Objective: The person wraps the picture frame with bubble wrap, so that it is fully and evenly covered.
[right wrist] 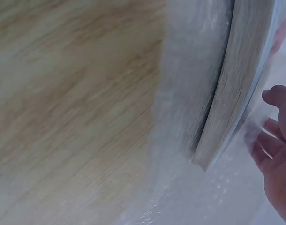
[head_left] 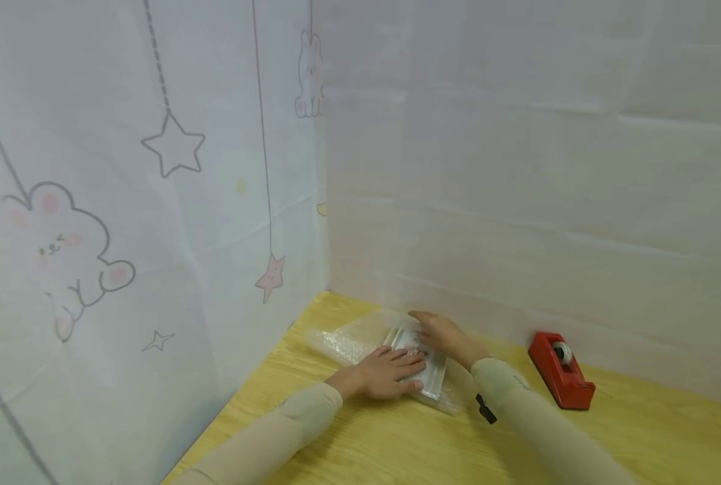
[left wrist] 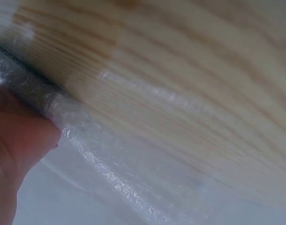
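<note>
A flat rectangular frame-like thing (head_left: 436, 377) with pale ridged edges lies on a sheet of clear bubble wrap (head_left: 351, 340). Its side shows a wood-like grain in the right wrist view, where the frame-like thing (right wrist: 234, 89) stands out from the film. My left hand (head_left: 391, 372) rests on top with its fingers spread. In the left wrist view, its thumb lies beside the near edge of bubble wrap (left wrist: 105, 164). At the far right side is my right hand (head_left: 448, 338), thumb and fingers apart, fingertips against the film. The frame's middle is partly hidden by the hands.
A red tape dispenser (head_left: 560, 370) with a roll of tape stands to the right on the yellow wood-grain table (head_left: 360, 444). Printed white sheets (head_left: 215, 222) rise behind and on the left. A small black item (head_left: 485, 409) shows by the right wrist.
</note>
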Demonstrator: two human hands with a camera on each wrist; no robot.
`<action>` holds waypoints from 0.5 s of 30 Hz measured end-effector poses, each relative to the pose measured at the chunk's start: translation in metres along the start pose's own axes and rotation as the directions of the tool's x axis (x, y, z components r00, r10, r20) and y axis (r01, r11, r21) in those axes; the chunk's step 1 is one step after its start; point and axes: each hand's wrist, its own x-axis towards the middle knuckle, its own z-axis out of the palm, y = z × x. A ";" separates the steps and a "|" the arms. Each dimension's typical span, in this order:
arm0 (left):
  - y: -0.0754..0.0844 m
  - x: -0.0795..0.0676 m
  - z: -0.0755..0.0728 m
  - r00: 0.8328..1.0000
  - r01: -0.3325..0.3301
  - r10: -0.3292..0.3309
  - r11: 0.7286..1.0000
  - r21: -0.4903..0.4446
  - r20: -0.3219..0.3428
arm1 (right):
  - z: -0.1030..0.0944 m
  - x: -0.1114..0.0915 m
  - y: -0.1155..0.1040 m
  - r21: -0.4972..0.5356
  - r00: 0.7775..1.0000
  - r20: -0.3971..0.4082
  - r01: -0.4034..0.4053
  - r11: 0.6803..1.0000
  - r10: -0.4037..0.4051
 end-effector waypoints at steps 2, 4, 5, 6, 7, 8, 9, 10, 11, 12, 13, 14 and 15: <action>0.001 0.000 0.001 1.000 0.001 -0.001 1.000 -0.001 0.008 | 0.003 0.001 -0.003 -0.026 0.999 -0.001 0.038 0.999 -0.038; 0.001 0.001 0.003 1.000 0.002 -0.002 1.000 0.000 0.009 | 0.005 0.002 -0.007 -0.052 0.996 -0.010 0.085 0.995 -0.085; 0.001 0.002 0.004 1.000 0.000 0.000 1.000 0.002 0.007 | 0.006 0.002 -0.008 -0.057 0.994 -0.017 0.104 0.993 -0.106; 0.002 0.002 0.005 1.000 -0.001 0.001 1.000 0.003 0.006 | 0.007 0.003 -0.009 -0.055 0.993 -0.024 0.118 0.991 -0.120; 0.002 0.002 0.005 1.000 -0.002 0.002 1.000 0.004 0.004 | 0.008 0.003 -0.010 -0.044 0.992 -0.025 0.126 0.991 -0.128; 0.002 0.002 0.005 1.000 -0.006 0.006 1.000 0.008 -0.001 | 0.009 0.003 -0.010 -0.024 0.992 -0.022 0.123 0.992 -0.123; 0.002 0.002 0.006 1.000 -0.007 0.007 1.000 0.007 0.000 | 0.009 0.002 -0.010 0.012 0.993 -0.018 0.115 0.993 -0.115; 0.002 0.002 0.006 1.000 -0.007 0.007 1.000 0.003 0.005 | 0.008 0.001 -0.009 0.055 0.994 -0.015 0.108 0.993 -0.107; 0.001 0.002 0.005 1.000 -0.006 0.006 1.000 0.005 0.005 | 0.008 0.000 -0.008 0.096 0.994 -0.011 0.105 0.990 -0.105; 0.001 0.002 0.005 1.000 -0.004 0.004 1.000 0.007 0.006 | 0.007 -0.001 -0.006 0.133 0.994 -0.011 0.107 0.985 -0.107; 0.000 0.002 0.005 1.000 0.000 0.000 1.000 0.013 0.007 | 0.006 -0.002 -0.004 0.164 0.994 -0.012 0.110 0.980 -0.110; -0.001 0.002 0.004 1.000 0.002 -0.002 1.000 0.012 0.012 | 0.004 -0.003 -0.002 0.183 0.993 -0.015 0.119 0.976 -0.118; -0.002 0.003 0.005 1.000 0.008 -0.009 1.000 0.020 0.012 | 0.003 -0.004 -0.001 0.193 0.991 -0.021 0.132 0.972 -0.131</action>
